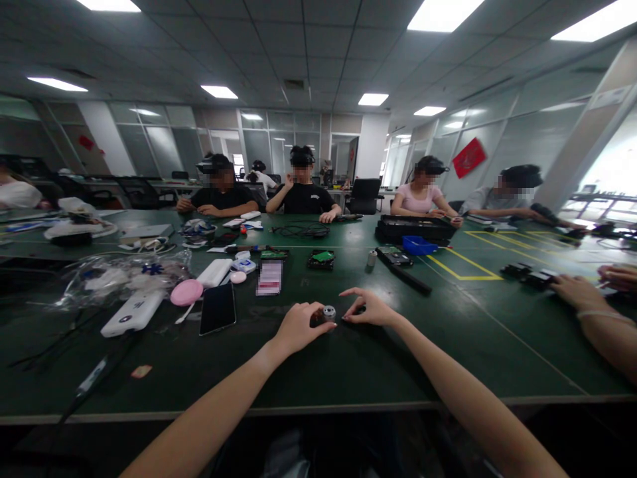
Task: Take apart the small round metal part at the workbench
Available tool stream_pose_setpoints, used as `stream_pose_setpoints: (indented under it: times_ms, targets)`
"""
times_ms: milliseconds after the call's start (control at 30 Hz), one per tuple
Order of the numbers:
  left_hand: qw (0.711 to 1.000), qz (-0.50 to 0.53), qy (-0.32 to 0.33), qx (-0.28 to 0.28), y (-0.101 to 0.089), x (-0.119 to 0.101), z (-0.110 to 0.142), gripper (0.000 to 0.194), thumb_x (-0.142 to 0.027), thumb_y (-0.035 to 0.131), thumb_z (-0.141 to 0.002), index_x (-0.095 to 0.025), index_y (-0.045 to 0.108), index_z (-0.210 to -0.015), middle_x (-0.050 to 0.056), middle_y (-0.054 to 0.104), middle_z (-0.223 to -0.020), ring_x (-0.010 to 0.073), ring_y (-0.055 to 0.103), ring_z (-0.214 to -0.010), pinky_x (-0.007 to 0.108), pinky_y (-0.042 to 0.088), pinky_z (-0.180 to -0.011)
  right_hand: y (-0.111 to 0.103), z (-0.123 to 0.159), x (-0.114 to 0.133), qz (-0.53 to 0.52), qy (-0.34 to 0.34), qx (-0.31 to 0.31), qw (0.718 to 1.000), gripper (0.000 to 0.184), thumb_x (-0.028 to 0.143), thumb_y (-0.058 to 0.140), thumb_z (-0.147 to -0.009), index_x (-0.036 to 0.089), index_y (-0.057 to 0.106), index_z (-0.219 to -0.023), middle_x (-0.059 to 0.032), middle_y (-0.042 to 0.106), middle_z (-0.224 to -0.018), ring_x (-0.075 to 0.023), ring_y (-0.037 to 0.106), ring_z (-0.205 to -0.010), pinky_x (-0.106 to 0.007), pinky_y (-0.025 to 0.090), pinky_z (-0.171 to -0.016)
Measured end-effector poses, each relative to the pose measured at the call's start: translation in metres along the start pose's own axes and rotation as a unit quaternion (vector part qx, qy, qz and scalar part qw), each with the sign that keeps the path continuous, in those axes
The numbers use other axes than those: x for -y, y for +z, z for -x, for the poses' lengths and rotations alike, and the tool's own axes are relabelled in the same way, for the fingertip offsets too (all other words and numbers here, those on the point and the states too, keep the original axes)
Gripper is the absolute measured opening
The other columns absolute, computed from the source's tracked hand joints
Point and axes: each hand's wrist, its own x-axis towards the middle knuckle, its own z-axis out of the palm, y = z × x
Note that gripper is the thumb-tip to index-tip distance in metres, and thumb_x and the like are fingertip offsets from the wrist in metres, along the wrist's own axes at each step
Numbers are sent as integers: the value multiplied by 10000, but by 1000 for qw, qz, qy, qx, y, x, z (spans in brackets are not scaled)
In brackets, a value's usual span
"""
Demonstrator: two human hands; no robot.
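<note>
A small metal cylinder, silvery with a dark hollow top, stands on the desk between the two hands. The left hand curls loosely beside it, thumb and fingertips touching a small dark-reddish part just left of the cylinder; whether it truly grips that part cannot be told. The right hand arches over the desk, fingers bent and spread, tips pressing on something small and dark that is mostly hidden.

The desk is wide and dark green, with yellow tape lines on its right side. A black phone, a pink disc and a white case lie to the left. Farther back sit a blue tray and circuit boards. Several people sit along the far edge. Another person's hand rests at right. The room is an office with glass partitions and ceiling light panels.
</note>
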Motion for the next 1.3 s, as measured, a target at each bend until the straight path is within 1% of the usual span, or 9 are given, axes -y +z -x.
stream_pose_setpoints:
  times_ms: [333,567,800,933,1067,1167,1300]
  targets:
    - [1000,-2,5,0,0,0,0,407,-581,586,-795,-230,632,-997,22,660,-851,208,593,-784,298,409,-709,2,-1,-3,-39,-9,18,999,707,263,767,-629,175,454,-1256,-42,734,-833,-196,691,-808,-359,472,-846]
    - [1000,-4,-5,6,-1,-2,0,409,-582,590,-790,-228,634,-989,27,663,-858,208,597,-792,291,416,-707,4,-2,-3,-37,-3,11,999,671,287,757,-641,171,471,-1237,-34,726,-808,-191,688,-790,-359,478,-839]
    - [1000,0,3,5,-3,-2,0,389,-564,599,-793,-229,638,-986,22,666,-850,210,601,-782,296,423,-703,5,-2,-1,-42,-11,2,999,635,261,747,-656,166,486,-1227,-35,721,-802,-187,686,-774,-361,496,-813]
    - [1000,2,2,2,-3,-2,0,386,-556,607,-791,-227,639,-990,23,669,-858,209,604,-788,293,423,-711,5,-2,2,-47,-22,-21,998,624,246,740,-662,165,487,-1226,-38,722,-803,-191,689,-779,-380,494,-827]
    - [1000,2,1,-2,-1,-2,0,381,-545,620,-786,-228,640,-996,24,668,-848,208,601,-786,294,420,-716,8,-5,3,-87,-36,-67,993,642,263,749,-662,160,470,-1231,-49,724,-815,-195,688,-783,-381,505,-816]
    - [1000,3,2,-1,-1,-2,0,371,-541,619,-789,-227,642,-985,21,666,-839,206,600,-785,291,415,-712,13,-7,7,-122,-43,-102,986,652,278,760,-661,162,465,-1230,-47,723,-808,-194,687,-779,-374,515,-800]
    - [1000,9,9,2,-2,-3,1,354,-530,620,-794,-226,640,-973,15,667,-829,198,602,-774,292,413,-726,23,-8,19,-149,-62,-139,977,642,291,757,-670,175,460,-1227,-47,719,-823,-194,686,-781,-369,526,-782]
